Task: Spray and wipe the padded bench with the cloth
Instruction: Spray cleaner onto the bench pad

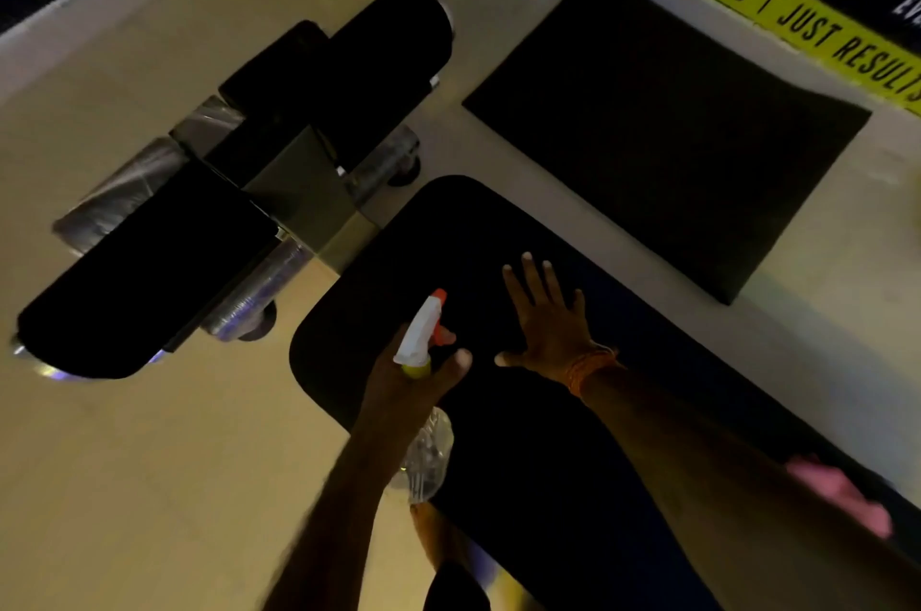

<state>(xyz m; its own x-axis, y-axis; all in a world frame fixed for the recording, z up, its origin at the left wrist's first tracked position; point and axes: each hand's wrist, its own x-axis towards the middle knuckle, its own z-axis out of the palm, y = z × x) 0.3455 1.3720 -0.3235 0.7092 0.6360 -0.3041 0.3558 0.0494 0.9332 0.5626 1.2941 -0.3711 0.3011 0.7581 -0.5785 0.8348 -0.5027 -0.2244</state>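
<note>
Left hand [408, 376] grips a clear spray bottle [423, 411] by the neck, white-and-orange trigger head aimed out over the padded bench [498, 436]. Right hand [545, 321] empty, fingers spread, palm flat on the black pad near its rounded end; orange wristband [590, 366]. Pink cloth [842, 493] lies blurred at the bench's right edge, apart from both hands. Black floor mat [663, 127] beyond; roller pads [239, 177] on a metal frame to the left.

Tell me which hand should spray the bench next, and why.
Left. The left hand is shut on the spray bottle, its nozzle over the bench. The right hand lies flat and open on the pad.
</note>
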